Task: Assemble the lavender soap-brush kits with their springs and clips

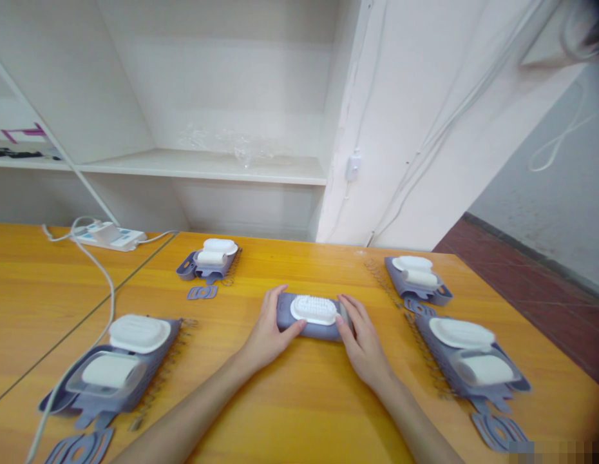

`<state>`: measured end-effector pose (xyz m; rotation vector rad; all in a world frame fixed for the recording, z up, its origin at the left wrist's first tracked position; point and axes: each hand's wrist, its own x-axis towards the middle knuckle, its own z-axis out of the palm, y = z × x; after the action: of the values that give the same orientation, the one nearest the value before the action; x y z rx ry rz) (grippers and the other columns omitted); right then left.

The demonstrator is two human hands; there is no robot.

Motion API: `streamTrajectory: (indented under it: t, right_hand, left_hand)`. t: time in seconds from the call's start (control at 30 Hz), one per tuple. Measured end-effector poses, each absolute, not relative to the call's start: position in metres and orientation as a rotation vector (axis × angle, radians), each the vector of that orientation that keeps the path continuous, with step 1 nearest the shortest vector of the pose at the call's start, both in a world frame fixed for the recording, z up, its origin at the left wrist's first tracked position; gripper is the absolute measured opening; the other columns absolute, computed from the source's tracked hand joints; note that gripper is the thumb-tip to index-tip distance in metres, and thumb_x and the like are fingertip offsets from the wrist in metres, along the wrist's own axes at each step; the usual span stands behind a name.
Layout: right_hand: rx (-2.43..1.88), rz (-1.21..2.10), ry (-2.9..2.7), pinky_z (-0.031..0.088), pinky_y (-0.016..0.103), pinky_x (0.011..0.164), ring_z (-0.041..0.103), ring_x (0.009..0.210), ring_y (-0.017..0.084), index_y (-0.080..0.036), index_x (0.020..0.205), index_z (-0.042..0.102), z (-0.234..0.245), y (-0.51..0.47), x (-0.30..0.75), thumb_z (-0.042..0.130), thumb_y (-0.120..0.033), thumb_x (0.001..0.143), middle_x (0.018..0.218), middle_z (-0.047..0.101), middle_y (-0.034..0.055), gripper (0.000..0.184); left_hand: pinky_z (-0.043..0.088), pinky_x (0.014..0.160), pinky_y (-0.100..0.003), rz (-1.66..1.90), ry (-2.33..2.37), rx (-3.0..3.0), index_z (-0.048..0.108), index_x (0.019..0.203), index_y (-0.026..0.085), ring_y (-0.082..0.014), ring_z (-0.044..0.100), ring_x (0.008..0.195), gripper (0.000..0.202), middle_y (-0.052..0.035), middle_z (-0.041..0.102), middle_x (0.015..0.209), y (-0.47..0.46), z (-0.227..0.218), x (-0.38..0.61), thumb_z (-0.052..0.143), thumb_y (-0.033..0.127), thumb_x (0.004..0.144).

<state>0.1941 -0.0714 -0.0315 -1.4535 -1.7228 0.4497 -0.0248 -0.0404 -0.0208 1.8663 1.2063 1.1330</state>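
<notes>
A grey-purple plastic block with a white bristled brush pad on top [313,315] lies in the middle of the yellow wooden table [299,406]. My left hand [268,332] grips its left end, thumb along the front edge and fingers curled behind. My right hand [360,338] holds its right end, fingers laid against the side and top. Both forearms reach in from the bottom edge.
Similar grey sets with white parts lie around: near left [113,367], far left [210,258], far right [418,278], near right [473,361]. Metal springs lie beside them. A power strip [109,235] and its cable lie at the back left. Shelves stand behind.
</notes>
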Motion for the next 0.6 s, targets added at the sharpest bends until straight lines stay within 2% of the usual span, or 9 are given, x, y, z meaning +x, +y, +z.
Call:
streamTrajectory:
  t: [0.6]
  right_hand:
    - [-1.446,0.429,-1.675,0.031,0.044,0.107,0.039,0.126,0.024,-0.021,0.129,0.047,-0.0321,-0.0709,0.1946,0.039,-0.040,0.092,0.135,0.042,0.0098,0.042]
  left_hand:
    - [0.031,0.104,-0.045,1.145,1.227,1.824,0.037,0.127,0.021,-0.0256,0.042,0.121,0.060,-0.0106,0.045,0.127,-0.0404,-0.0223,-0.0243,0.064,0.036,0.075]
